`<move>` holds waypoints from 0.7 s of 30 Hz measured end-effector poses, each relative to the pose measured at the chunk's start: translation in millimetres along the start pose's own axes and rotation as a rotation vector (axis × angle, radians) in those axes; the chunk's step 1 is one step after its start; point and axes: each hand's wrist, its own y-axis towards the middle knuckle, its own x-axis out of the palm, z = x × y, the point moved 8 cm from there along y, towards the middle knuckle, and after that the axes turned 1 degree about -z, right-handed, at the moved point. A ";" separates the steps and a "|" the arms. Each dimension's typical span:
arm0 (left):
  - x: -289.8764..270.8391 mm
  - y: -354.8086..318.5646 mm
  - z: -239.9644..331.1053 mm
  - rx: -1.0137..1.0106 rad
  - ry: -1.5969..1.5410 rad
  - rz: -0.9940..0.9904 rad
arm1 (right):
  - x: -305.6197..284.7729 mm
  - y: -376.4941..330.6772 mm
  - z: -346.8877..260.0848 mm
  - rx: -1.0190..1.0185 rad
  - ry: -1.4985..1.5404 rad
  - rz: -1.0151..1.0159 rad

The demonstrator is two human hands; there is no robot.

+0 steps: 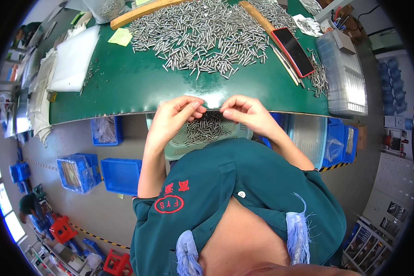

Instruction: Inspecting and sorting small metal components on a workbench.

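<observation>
At the near edge of the green table (138, 99) both my hands face each other, a short gap between them. My left hand (179, 112) has its thumb pressed to curled fingers; anything inside the pinch is too small to make out. My right hand (244, 112) is likewise closed, thumb against the forefinger, its contents hidden. Just below the hands, a pale green perforated basket (175, 151) holds many small metal pins (204, 129). Farther back on the table spreads a large heap of similar shiny metal pins (193, 39).
Wooden bars (145, 13) flank the heap. A red-edged phone (293, 51) lies at its right, beside a smaller pile of pins (317, 76). Clear plastic trays (342, 76) stand at the table's right end, white foam sheets (74, 60) at the left. Blue bins (121, 176) sit on the floor.
</observation>
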 end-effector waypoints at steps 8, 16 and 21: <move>14.5 19.3 53.5 0.563 0.891 0.425 | -42.0 3.9 -39.0 -0.290 -1.001 0.423; 47.1 67.1 37.0 0.655 1.153 0.460 | -43.5 18.7 -41.4 -0.289 -1.393 0.523; 43.6 57.1 32.8 0.611 1.176 0.389 | -43.5 13.8 -41.2 -0.327 -1.379 0.495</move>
